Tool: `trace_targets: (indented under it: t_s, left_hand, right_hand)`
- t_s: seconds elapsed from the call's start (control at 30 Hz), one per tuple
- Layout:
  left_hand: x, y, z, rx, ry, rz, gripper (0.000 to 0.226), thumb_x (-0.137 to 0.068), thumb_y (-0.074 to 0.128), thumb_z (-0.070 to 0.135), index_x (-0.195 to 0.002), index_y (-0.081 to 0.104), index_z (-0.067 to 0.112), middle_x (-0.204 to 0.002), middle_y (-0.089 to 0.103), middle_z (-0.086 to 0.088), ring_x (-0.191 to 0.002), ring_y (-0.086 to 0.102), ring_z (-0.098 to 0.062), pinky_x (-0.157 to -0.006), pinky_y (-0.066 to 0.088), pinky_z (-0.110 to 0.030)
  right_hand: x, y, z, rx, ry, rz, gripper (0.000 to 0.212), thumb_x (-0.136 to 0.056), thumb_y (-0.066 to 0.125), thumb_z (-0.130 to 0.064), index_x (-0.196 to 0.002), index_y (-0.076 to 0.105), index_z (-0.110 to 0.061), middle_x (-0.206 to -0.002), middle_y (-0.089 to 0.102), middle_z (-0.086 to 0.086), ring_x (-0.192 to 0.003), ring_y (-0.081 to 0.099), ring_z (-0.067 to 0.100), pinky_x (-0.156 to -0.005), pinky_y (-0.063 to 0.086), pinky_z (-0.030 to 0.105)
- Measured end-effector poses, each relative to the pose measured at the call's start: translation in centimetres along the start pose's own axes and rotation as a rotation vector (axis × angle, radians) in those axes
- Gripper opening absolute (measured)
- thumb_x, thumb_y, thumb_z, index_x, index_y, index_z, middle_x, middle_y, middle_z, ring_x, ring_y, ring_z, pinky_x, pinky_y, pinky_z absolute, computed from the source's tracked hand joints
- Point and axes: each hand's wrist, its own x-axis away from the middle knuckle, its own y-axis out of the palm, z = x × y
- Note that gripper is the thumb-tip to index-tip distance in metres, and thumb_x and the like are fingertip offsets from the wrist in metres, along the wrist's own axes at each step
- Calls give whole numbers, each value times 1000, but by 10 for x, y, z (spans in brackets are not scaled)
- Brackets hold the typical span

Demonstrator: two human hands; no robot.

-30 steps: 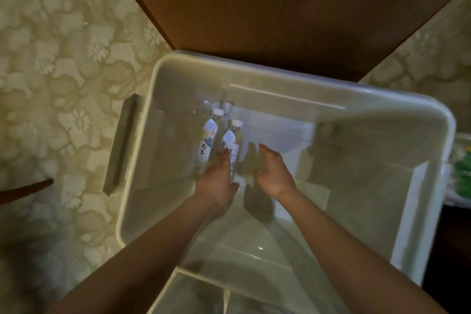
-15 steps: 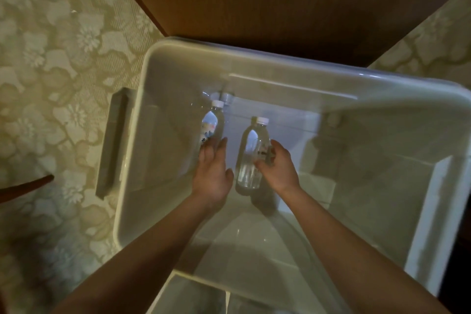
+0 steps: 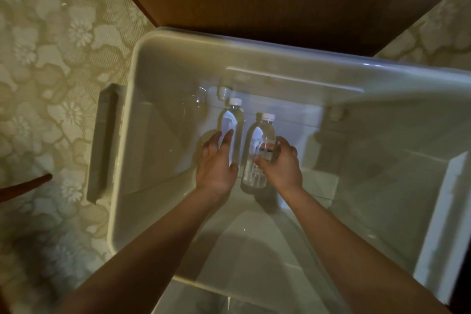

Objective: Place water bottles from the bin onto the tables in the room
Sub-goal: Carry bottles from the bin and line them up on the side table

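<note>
Bin (image 3: 254, 44): holds left bottle (image 3: 230, 120) & right bottle (image 3: 260, 135), side by side nr far wall.
Hands: left hand (image 3: 216, 168) lies fairly flat on left bottle, no clear grip; right hand (image 3: 283, 166) curls round right bottle.
Done: none out yet, prob.
Left: lift both, carry to counter (not in view).
</note>
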Motion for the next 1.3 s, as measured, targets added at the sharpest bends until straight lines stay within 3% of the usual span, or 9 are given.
trace_targets:
  t_s: [0.07, 0.17, 0.23, 0.37, 0.63, 0.87, 1.03, 1.17, 1.3]
  left_hand:
    - [-8, 6, -2, 83, 34, -32, 80, -89, 59, 17, -156, 17, 29, -158, 25, -5, -142, 31, -26, -111, 37, -40]
    - [-16, 11, 0, 215, 27, -15, 72, -94, 57, 17, -156, 21, 25, -155, 33, -6, -137, 40, -23, -105, 36, -28]
    - [-22, 11, 3, 294, -19, 19, 68, -97, 58, 22, -155, 23, 23, -154, 35, -5, -133, 44, -19, -96, 31, -19]
    - [-35, 12, 6, 403, -119, 61, 70, -91, 66, 36, -151, 29, 28, -143, 47, -5, -121, 54, -26, -89, 40, -27]
    - [-45, 13, 2, 481, -175, 57, 63, -84, 76, 33, -138, 44, 24, -128, 61, -1, -106, 61, -21, -79, 42, -24]
    - [-29, 0, 0, 574, -96, -18, 55, -90, 70, 21, -138, 46, 18, -113, 53, 3, -105, 56, -19, -81, 43, -25]
    - [10, -39, 9, 672, -67, -21, 58, -88, 73, 30, -138, 45, 23, -103, 53, 8, -94, 57, -12, -73, 48, -22]
    - [51, -84, 14, 773, 23, 0, 68, -72, 69, 44, -135, 53, 22, -109, 65, -5, -104, 65, -24, -92, 55, -39]
    - [94, -127, 12, 880, 82, -4, 59, -83, 75, 30, -136, 53, 21, -113, 67, -8, -98, 64, -16, -88, 52, -29]
  right_hand:
    - [-6, 2, 7, -36, 8, -14, 57, -62, 72, -54, -111, 60, -26, -107, 67, 1, -106, 64, 22, -87, 55, 40]
    - [-8, -1, 10, -81, -3, -35, 35, -74, 83, -28, -100, 59, -25, -95, 69, -4, -94, 68, 20, -82, 53, 32]
    - [-9, -2, 12, -125, -5, -34, 36, -77, 83, -22, -105, 59, -24, -94, 68, -5, -93, 68, 19, -81, 50, 30]
    - [-8, 4, 7, -167, 26, 5, 46, -75, 84, -29, -114, 61, -19, -102, 72, -1, -93, 67, 19, -81, 51, 31]
    - [-10, 11, 8, -237, 45, 29, 43, -74, 85, -30, -107, 59, -20, -96, 73, -3, -90, 69, 18, -84, 55, 35]
    - [2, 4, 3, -304, 83, 12, 39, -72, 80, -31, -106, 66, -19, -92, 73, -5, -86, 71, 17, -85, 58, 40]
    - [41, -24, -22, -371, 37, 2, 28, -79, 79, -20, -105, 69, -18, -83, 71, -4, -77, 70, 15, -76, 57, 30]
    - [89, -51, -54, -401, -54, -14, 23, -80, 76, -20, -102, 69, -20, -87, 73, 1, -77, 71, 18, -75, 57, 33]
    - [139, -72, -84, -405, -160, -35, 14, -84, 72, -17, -96, 70, -25, -84, 73, -3, -72, 69, 7, -69, 55, 31]
